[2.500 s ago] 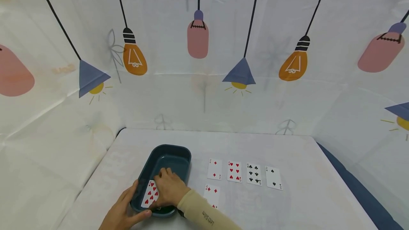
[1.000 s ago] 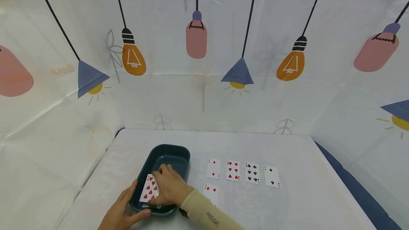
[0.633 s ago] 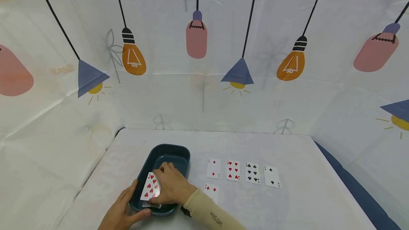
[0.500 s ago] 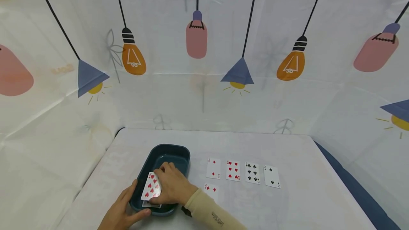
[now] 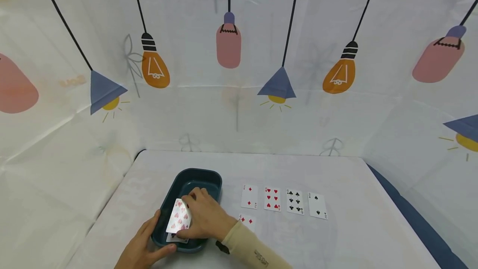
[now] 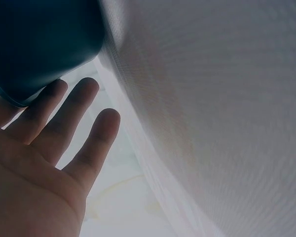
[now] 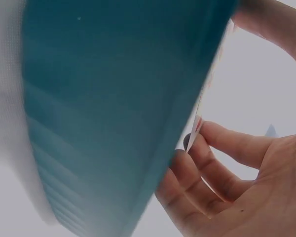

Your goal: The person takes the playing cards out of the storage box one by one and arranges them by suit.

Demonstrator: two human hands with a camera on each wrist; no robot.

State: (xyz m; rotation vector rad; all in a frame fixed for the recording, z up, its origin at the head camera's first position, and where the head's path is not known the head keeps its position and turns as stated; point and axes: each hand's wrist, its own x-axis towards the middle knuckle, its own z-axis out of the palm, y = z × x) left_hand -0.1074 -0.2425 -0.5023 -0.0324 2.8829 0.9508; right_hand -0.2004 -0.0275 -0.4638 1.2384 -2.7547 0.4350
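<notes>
A dark teal tray [image 5: 203, 176] with raised sides stands on the left of the table. My right hand [image 5: 207, 217] reaches into it and pinches a hearts playing card [image 5: 178, 217] between thumb and fingers. The card is raised and slightly bent, glossy with reflected light. Beneath it, another white card [image 5: 174, 239] shows only its lower part. In the right wrist view, the fingertips hold the card's edge [image 7: 195, 129] beside the tray wall. My left hand [image 5: 143, 244] rests against the tray's near left corner. The left wrist view shows its fingers [image 6: 71, 121] straight and spread, touching the tray.
Right of the tray lies a row of face-up cards: two of diamonds [image 5: 249, 196], a hearts card [image 5: 272, 199], a clubs card [image 5: 295, 201] and two of spades [image 5: 318, 206]. A diamonds card [image 5: 247, 221] lies below, partly covered by my right sleeve [image 5: 254, 246].
My right hand has lifted the hearts card up and slightly right, uncovering more of the card below. My left hand has stayed at the tray's corner.
</notes>
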